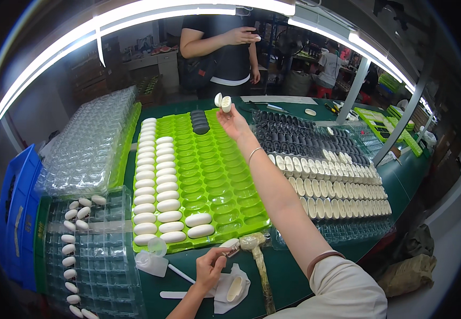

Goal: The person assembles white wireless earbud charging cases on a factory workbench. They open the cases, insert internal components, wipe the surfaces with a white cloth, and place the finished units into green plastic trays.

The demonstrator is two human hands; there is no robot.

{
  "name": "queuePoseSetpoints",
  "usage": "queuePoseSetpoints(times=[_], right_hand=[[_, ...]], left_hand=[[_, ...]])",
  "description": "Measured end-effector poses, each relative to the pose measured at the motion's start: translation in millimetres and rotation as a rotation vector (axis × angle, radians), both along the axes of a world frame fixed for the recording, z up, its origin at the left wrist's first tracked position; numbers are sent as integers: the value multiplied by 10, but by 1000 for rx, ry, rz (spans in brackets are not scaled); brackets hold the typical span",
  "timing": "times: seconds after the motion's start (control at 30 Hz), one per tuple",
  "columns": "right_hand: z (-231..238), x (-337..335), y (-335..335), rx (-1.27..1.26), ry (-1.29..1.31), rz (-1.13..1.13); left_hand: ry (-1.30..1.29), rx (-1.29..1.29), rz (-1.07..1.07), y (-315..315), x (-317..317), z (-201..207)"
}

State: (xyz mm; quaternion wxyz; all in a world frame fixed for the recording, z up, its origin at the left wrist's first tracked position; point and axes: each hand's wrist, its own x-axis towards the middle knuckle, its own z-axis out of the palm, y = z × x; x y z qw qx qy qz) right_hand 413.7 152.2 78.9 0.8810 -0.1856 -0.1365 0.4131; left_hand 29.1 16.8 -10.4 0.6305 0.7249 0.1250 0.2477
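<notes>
Long fluorescent tubes (151, 13) arc across the top and blow out to pure white, lighting the green bench (294, 276) brightly and evenly with only faint shadows. Fisheye bending curves straight edges toward the rim, the corners fall black, and glare glints off the clear plastic trays (89, 143) at the bench's left edge.

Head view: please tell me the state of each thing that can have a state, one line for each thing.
Green tray: partly filled; white ovals in left columns, a few dark ones at the top, most pockets empty.
White shell: open, held up in the right hand.
Left hand: closed on a small tool.
Clear tray: mostly empty, white ovals along its left side.
Right tray: rows of white and dark pieces, nearly full.
</notes>
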Motion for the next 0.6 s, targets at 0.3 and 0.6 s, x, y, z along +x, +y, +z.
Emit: queuePoseSetpoints(times=[0.3, 0.6], right_hand=[[-72, 104, 4, 5, 9, -50], [-137, 183, -54, 11, -3, -34]], left_hand=[[-25, 11, 30, -22, 55, -44], [-17, 22, 25, -41, 62, 10]])
